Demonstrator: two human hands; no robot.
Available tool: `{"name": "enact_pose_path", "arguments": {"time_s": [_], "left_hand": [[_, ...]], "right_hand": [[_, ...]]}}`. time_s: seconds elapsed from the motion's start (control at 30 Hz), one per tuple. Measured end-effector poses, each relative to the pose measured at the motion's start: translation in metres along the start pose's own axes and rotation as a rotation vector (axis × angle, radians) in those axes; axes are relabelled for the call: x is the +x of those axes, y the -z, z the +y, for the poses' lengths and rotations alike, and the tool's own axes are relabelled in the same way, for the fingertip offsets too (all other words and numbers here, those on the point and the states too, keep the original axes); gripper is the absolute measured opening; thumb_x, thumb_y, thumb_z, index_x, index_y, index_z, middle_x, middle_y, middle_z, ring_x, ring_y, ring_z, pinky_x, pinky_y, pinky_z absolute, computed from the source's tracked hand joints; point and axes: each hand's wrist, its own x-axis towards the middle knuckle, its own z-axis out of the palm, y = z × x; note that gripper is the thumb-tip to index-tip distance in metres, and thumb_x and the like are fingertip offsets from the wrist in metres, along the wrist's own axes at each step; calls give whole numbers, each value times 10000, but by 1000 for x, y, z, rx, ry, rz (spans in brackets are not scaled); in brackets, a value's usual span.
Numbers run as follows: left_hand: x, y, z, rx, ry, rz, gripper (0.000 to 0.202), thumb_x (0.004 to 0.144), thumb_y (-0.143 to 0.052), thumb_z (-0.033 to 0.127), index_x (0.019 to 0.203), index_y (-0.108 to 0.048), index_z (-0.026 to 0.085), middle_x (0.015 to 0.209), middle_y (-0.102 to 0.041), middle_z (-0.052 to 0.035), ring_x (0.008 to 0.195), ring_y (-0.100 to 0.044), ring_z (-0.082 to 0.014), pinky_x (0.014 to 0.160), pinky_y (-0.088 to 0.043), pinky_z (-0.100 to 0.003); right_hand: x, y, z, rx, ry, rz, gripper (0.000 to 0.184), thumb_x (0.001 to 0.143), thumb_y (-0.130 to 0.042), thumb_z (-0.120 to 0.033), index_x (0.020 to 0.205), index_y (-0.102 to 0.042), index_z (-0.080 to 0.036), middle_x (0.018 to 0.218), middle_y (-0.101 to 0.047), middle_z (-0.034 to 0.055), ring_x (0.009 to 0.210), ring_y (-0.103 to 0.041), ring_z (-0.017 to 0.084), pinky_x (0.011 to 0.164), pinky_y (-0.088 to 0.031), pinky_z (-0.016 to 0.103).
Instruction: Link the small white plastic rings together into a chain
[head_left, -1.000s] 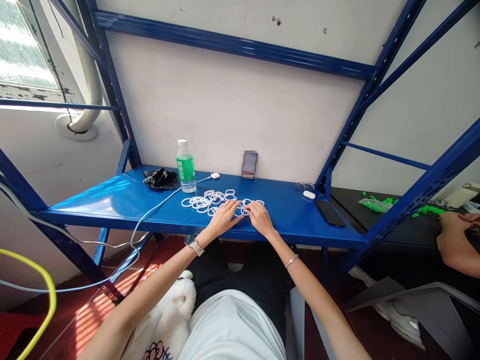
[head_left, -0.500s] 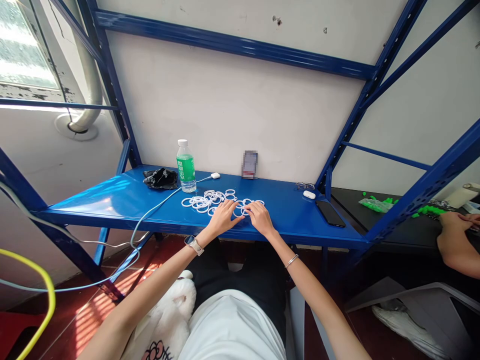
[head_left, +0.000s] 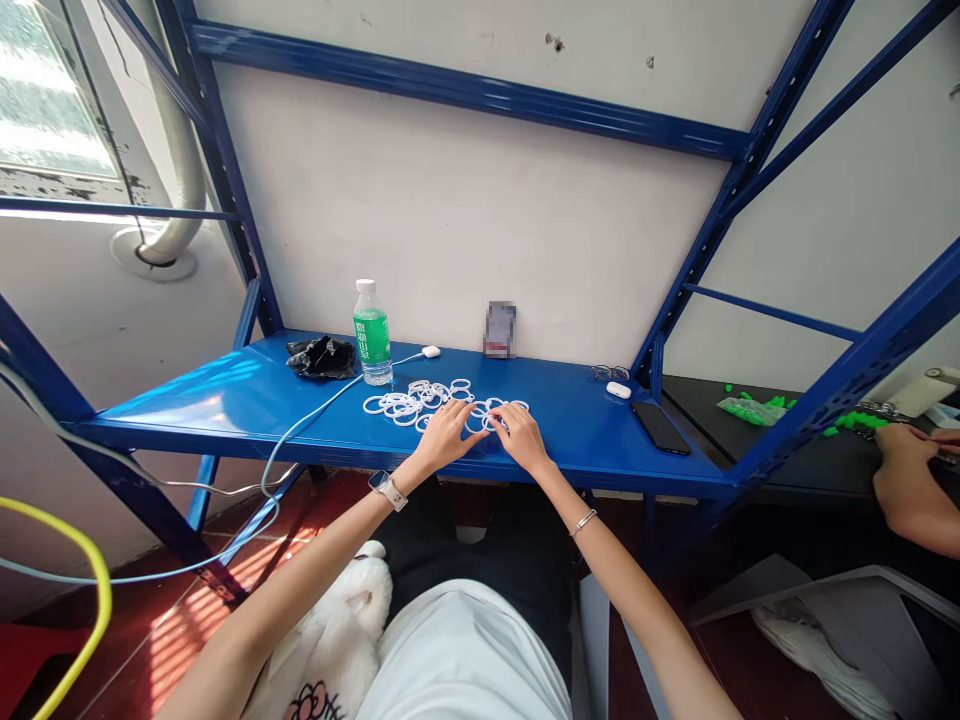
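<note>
Several thin white rings (head_left: 405, 410) lie in a loose heap on the blue tabletop (head_left: 247, 410). Over the right part of the heap is my left hand (head_left: 448, 435), palm down, fingers stretched forward and thumb apart, pointing right. My right hand (head_left: 521, 436) rests just beside it, fingertips and thumb apart at a few rings on the heap's right end. The two hands almost meet at the thumbs. Neither lifts a ring that I can see, though the fingers hide some of the rings.
Behind the rings stand a green-labelled bottle (head_left: 373, 335), a crumpled black bag (head_left: 321, 357) and a propped phone (head_left: 499, 330). A pale cable (head_left: 319, 410) crosses the left side. Glasses, a white case (head_left: 619, 390) and a black phone (head_left: 660, 427) lie right. Another person's hands (head_left: 907, 460) work beyond the post.
My hands stay almost in place over the rings, with only a slight shift of the right fingers. The other person's hands at the far right move slightly.
</note>
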Motion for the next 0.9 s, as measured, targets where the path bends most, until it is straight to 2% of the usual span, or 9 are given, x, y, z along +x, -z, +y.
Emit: {"name": "enact_pose_path", "arguments": {"time_s": [0.47,0.9], "left_hand": [[0,-1,0,6,-17,20,411,908,-508,483,1142,-542,147,951,-640,-121,971,-598,-282,751,-525,-384],[-2,-3,0,2,-19,-22,423,904,-501,503,1151,-548,163,975,-641,-124,998,-602,-289,753,-524,-386]], "right_hand": [[1,2,-1,19,12,-14,233,988,-407,-311,979,-613,-202,958,-670,87,916,-604,229,784,-483,351],[0,-1,2,68,1,-11,208,973,-435,-255,885,-617,-206,853,-670,73,829,-618,221,757,-493,361]]}}
